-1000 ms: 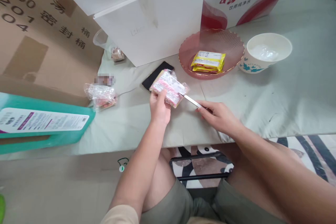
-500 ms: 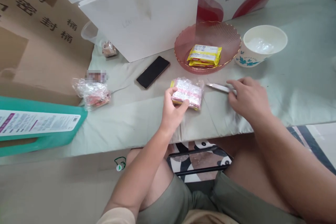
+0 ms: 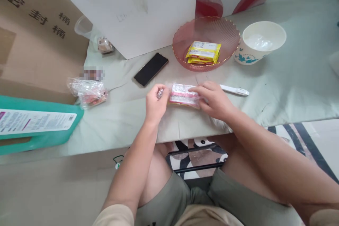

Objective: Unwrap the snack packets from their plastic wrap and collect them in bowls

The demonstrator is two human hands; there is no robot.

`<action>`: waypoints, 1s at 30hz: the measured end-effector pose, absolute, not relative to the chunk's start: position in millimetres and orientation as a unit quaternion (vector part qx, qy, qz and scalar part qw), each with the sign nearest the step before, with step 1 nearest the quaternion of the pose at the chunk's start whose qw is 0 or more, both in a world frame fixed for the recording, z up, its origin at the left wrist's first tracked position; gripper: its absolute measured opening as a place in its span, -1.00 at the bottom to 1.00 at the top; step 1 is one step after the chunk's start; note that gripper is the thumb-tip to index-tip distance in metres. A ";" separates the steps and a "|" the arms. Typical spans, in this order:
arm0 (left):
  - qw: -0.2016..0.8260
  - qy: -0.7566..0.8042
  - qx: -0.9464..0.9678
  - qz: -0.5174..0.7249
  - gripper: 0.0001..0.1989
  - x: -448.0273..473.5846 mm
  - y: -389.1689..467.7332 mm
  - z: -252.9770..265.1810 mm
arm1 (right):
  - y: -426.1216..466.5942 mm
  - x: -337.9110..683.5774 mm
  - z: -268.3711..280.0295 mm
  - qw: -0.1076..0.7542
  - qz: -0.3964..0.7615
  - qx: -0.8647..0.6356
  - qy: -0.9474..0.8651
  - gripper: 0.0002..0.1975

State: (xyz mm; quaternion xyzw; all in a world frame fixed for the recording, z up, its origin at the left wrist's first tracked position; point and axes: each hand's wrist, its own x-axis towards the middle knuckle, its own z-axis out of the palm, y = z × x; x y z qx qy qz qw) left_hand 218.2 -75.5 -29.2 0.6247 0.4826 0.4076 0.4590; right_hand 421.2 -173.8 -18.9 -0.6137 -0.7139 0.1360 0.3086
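The flat, rectangular pink-and-white pack in clear plastic [image 3: 182, 96] sits lengthwise between the fingers; the left hand's [image 3: 155, 105] pinch its near end of wrap; the right hand's [image 3: 217, 101] clasp the other, overlapping more.

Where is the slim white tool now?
In the head view, the slim white tool lies right of centre on the cloth, beside the right hand, with the leaf-patterned cup beyond it.

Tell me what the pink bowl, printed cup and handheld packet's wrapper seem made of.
Pink bowl: glossy, tinted glass or plastic; its translucence fits either. Printed cup: probably smooth paper, given its pale, leaf-patterned wall. Handheld packet's wrapper: likely plastic film, clear, shiny, crinkled.
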 end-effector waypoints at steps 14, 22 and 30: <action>0.456 0.511 0.607 0.403 -0.61 175.5 -48.7 -26.9 | -202.5 453.0 -2.7 0.397 0.008 -0.720 -0.569 -0.77; 0.379 0.455 0.688 0.420 -0.94 193.7 -53.4 -26.3 | -190.7 436.0 -15.7 0.303 0.112 -0.697 -0.641 -0.78; 0.540 0.402 0.607 0.423 -0.77 153.1 -62.6 1.6 | -218.0 436.4 20.0 0.325 0.171 -0.574 -0.731 -0.87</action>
